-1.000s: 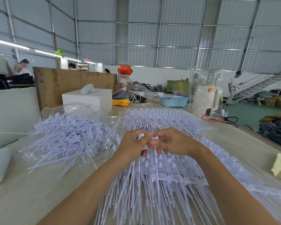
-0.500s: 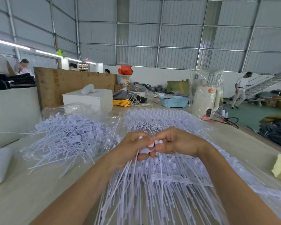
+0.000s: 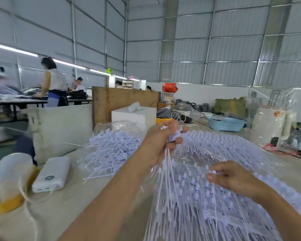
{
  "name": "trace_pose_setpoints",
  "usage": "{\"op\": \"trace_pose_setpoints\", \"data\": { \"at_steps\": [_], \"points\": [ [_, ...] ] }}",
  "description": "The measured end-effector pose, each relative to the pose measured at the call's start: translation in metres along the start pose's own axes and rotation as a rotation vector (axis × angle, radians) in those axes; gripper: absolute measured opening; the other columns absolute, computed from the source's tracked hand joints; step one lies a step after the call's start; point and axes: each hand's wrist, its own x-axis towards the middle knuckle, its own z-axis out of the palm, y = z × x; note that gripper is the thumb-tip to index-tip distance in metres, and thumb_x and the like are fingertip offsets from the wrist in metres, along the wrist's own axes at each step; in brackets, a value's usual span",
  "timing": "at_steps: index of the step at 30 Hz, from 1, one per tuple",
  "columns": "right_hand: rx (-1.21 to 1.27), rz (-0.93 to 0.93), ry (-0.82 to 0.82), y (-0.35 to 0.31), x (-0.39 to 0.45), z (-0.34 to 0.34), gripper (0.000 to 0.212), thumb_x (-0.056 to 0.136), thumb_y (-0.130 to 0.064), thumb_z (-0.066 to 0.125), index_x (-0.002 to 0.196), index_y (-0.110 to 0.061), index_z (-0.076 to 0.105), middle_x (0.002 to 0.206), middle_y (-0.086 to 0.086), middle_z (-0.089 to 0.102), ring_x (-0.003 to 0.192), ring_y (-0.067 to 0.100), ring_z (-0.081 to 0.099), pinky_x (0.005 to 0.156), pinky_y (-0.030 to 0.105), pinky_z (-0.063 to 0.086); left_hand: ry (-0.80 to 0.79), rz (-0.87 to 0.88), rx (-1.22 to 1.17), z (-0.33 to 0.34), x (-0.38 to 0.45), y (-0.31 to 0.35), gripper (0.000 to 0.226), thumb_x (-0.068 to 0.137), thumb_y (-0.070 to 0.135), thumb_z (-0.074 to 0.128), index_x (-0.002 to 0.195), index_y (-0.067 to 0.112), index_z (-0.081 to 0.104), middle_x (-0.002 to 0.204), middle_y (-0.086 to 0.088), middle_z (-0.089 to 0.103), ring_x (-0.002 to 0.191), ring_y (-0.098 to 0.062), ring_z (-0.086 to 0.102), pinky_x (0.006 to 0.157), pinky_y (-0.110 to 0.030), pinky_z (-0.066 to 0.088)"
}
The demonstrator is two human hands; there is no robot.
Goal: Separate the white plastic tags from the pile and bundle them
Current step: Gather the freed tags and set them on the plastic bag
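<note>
L hand (image 3: 161, 145) grips bunch of white tags (image 3: 165, 171) w/ heads up, R hand (image 3: 233, 178) pinches one tag head (image 3: 212, 171) over pile (image 3: 215, 197); loose tags spill from clear bag (image 3: 115, 136), blue basket (image 3: 226, 125) contents unclear.

Motion-blurred person (image 3: 0, 80) at far left — yellow-based roll (image 3: 5, 185) cut by edge

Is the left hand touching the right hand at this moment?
Apart. The head view shows the left hand raised with tags, the right hand lower, pile visible between.
</note>
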Motion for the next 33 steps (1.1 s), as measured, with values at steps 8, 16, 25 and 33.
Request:
{"op": "trace_pose_setpoints", "data": {
  "at_steps": [8,16,25,33],
  "points": [
    [0.001,-0.051,-0.019,0.003,0.005,0.005,0.041,0.085,-0.026,0.065,0.055,-0.012,0.040,0.053,-0.005,0.028,0.049,0.006,0.030,0.050,0.020,0.020,0.336,-0.403,0.644,-0.122,0.036,0.047,0.006,0.093,-0.002,0.052,0.088,0.000,0.051,0.079,-0.015,0.056,0.036,-0.005,0.045,0.033,-0.010,0.031],
    [0.049,0.005,0.017,0.004,0.008,0.006,0.034,0.073,-0.041,0.067,0.056,-0.014,0.057,0.060,-0.008,0.043,0.057,0.001,0.048,0.060,0.010,0.036,0.296,-0.417,1.620,-0.150,0.079,0.022,0.017,0.093,0.003,0.046,0.104,0.005,0.059,0.113,-0.016,0.064,0.081,-0.022,0.059,0.060,-0.024,0.048],
    [0.021,-0.036,0.024,-0.002,0.009,0.004,0.043,0.071,-0.044,0.062,0.060,-0.002,0.055,0.059,0.001,0.036,0.052,0.005,0.040,0.051,0.012,0.026,0.326,-0.153,2.228,-0.157,0.097,-0.015,0.073,0.090,0.008,0.049,0.149,0.009,0.006,0.131,-0.016,0.050,0.127,-0.033,0.037,0.096,-0.039,0.039],
    [-0.004,-0.023,0.011,-0.004,0.009,0.006,0.046,0.072,-0.045,0.061,0.064,0.000,0.057,0.060,0.000,0.038,0.053,0.003,0.043,0.052,0.011,0.030,0.399,-0.183,2.118,-0.169,0.093,-0.016,0.055,0.096,0.045,0.042,0.135,0.006,0.037,0.136,-0.013,0.045,0.127,-0.030,0.041,0.102,-0.042,0.036]
  ]
}}
